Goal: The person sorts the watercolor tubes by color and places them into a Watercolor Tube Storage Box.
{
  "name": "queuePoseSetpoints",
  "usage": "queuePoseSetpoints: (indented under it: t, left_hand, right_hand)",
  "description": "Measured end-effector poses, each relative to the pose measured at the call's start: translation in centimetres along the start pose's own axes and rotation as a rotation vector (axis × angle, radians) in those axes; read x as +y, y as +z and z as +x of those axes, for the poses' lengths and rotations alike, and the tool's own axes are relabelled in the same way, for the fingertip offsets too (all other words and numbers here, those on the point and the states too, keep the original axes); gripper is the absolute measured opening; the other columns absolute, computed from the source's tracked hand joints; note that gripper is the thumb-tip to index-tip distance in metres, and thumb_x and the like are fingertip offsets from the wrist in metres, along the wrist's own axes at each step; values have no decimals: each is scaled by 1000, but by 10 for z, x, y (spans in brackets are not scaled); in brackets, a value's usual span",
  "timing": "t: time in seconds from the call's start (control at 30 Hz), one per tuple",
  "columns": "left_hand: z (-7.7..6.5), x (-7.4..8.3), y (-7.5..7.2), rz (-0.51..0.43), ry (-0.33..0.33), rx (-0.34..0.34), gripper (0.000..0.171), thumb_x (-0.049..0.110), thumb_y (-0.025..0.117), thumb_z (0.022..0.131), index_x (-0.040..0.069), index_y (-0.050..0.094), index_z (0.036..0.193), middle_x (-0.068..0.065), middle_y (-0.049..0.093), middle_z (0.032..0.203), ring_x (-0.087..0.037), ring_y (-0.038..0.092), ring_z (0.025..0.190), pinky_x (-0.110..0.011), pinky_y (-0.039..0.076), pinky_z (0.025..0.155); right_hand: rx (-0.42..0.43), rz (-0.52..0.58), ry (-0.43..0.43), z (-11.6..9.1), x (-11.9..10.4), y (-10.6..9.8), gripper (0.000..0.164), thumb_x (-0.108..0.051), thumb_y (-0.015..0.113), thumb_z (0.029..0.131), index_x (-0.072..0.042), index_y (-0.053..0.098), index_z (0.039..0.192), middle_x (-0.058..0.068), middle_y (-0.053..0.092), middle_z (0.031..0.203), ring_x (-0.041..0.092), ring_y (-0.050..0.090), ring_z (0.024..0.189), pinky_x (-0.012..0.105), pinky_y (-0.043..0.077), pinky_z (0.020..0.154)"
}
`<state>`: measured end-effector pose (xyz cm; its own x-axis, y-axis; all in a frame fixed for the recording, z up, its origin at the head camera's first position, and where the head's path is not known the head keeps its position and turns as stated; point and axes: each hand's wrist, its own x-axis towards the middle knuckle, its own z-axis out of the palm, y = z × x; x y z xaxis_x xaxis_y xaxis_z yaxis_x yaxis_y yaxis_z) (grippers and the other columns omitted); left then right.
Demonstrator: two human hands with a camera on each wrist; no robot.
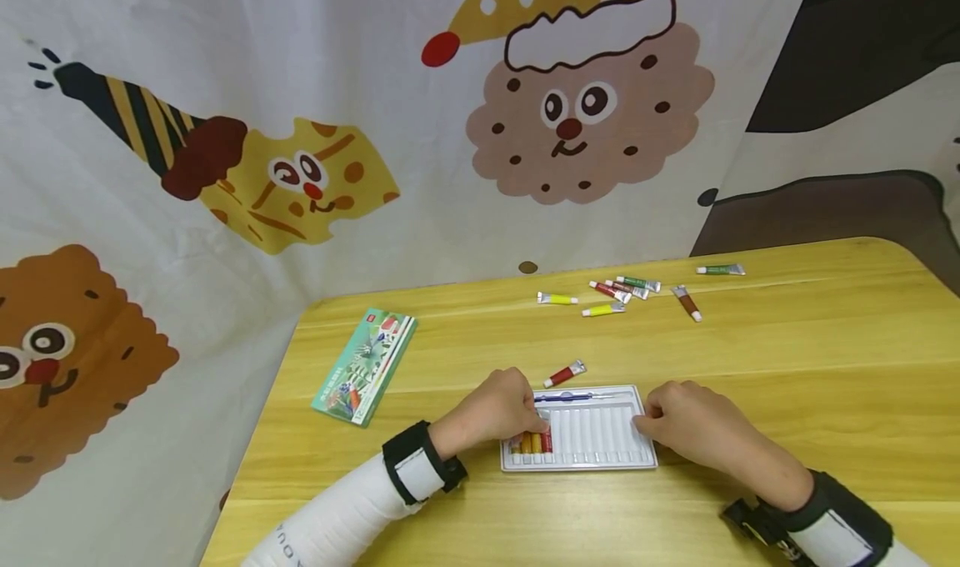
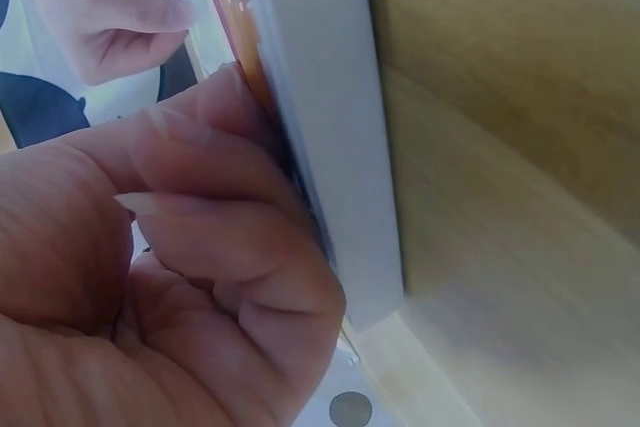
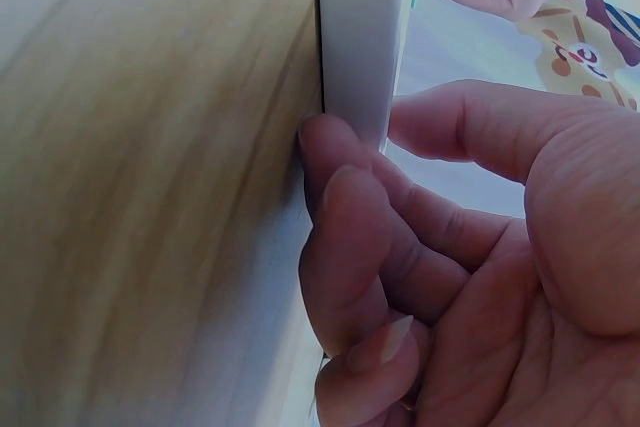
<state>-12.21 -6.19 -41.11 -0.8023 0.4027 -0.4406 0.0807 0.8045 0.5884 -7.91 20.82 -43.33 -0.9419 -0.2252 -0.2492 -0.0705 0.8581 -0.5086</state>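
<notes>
Pinching the white tray (image 1: 600, 434) on the surface (image 1: 825, 342) by its 3 o'clock edge is the right hand (image 1: 692, 425); toward 9 o'clock, fingers curled, the left hand (image 1: 495, 408) meets a red tube (image 1: 546, 443), pinch unclear.

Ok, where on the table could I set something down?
Bare wood lies right of the right hand, and between the green box and lone red tube. Crowded: the tube cluster, and the white tray, where the left hand works.

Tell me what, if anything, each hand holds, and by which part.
The right hand pinches the tray by its right edge. The left hand is at the paint tubes in the tray's left end; whether it grips one cannot be told.
</notes>
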Motion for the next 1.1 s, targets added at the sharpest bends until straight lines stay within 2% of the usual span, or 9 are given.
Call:
queuePoseSetpoints:
  t: [0.13, 0.3, 0.47, 0.53, 0.63, 0.73, 0.87, 1.0, 1.1]
  left_hand:
    - [1, 2, 0, -29, 45, 13, 45, 19, 83, 92, 8, 58, 56, 5, 43, 48, -10, 42, 43, -22, 27, 43]
    - [8, 11, -4, -48, 151, 100, 43, 17, 77, 96, 12, 55, 59, 7, 42, 52, -8, 41, 46, -20, 28, 43]
    - [20, 24, -12, 51, 216, 177, 24, 22, 72, 100, 14, 66, 78, 5, 47, 57, -9, 43, 46, -21, 30, 43]
    - [26, 28, -13, 95, 217, 193, 17, 23, 73, 100, 12, 71, 86, 3, 52, 60, -10, 46, 49, -23, 32, 46]
    - [35, 31, -13, 166, 181, 207, 16, 26, 74, 99, 10, 74, 95, 2, 59, 71, -12, 51, 57, -24, 37, 52]
    - [44, 34, -12, 234, 139, 194, 22, 29, 75, 98, 10, 74, 87, 2, 59, 70, -12, 51, 60, -26, 37, 54]
    - [52, 37, -10, 294, 112, 145, 34, 30, 75, 98, 12, 67, 71, 2, 55, 59, -12, 51, 55, -27, 37, 51]
    - [58, 41, -10, 326, 110, 99, 30, 26, 75, 98, 13, 67, 73, 3, 58, 62, -11, 53, 57, -27, 41, 53]
    - [62, 42, -10, 314, 119, 63, 27, 20, 75, 98, 10, 66, 75, 2, 55, 63, -11, 51, 57, -26, 40, 53]
  right_hand:
    - [0, -3, 3, -1, -1, 0, 28, -21, 75, 94, -17, 63, 69, -3, 49, 62, 14, 46, 56, 28, 33, 53]
    - [-10, 0, 10, -1, -1, -1, 27, -21, 75, 94, -17, 63, 70, -3, 49, 62, 14, 47, 56, 28, 33, 53]
    - [0, 1, -5, -1, 0, 0, 27, -20, 74, 94, -17, 63, 69, -3, 49, 61, 13, 46, 55, 27, 33, 52]
    - [3, -1, -9, -1, 0, 0, 27, -20, 74, 93, -17, 63, 69, -4, 49, 61, 13, 46, 55, 27, 33, 52]
    - [3, -6, -13, -1, 0, 0, 28, -21, 75, 93, -18, 63, 68, -4, 49, 61, 13, 46, 54, 27, 33, 52]
    - [1, -4, -12, -1, -1, 0, 28, -21, 75, 93, -18, 63, 69, -4, 49, 61, 13, 46, 54, 27, 33, 52]
    - [-1, 5, -5, -1, -1, -1, 26, -21, 75, 94, -17, 64, 70, -3, 49, 61, 13, 47, 55, 27, 33, 52]
    - [-5, 7, -2, -1, -2, -1, 26, -21, 75, 94, -17, 65, 71, -3, 50, 61, 14, 47, 55, 27, 33, 52]
    - [-7, 9, -3, -1, -2, 0, 26, -21, 75, 94, -17, 64, 70, -3, 50, 61, 14, 47, 55, 28, 33, 52]
